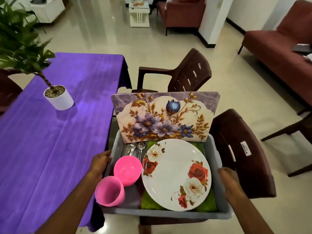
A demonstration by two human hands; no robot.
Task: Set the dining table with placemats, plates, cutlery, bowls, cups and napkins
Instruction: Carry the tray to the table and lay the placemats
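Table-setting things are all sitting packed in a grey plastic tub [217, 156], which the person is holding at both sides beside the table. The left hand [99, 162] is curling its fingers over the tub's left rim; the right hand [228, 179] is gripping the right rim, though its fingertips are lying hidden behind the wall, so how far they wrap cannot be told.

Nearest in the tub, a pink plastic cup [109, 191] is standing at the front left corner, touching a pink plastic bowl [127, 168] just behind it; whether more bowls are nested under it cannot be told. A round white plate with red and white roses [175, 171] is lying on a green cloth, perhaps the napkins [207, 207]. Steel forks and spoons [137, 148] are resting behind the bowl. A rectangular placemat printed with purple flowers [163, 115] is standing on edge against the far wall.

Farther off, the dining table under a purple cloth [50, 141] is carrying only a small plant in a white pot [59, 97], and two brown plastic chairs [185, 73] are waiting alongside.

Judging by this, nothing is laid yet: mats, plates, cutlery, bowls, cups and napkins are all remaining to be placed.
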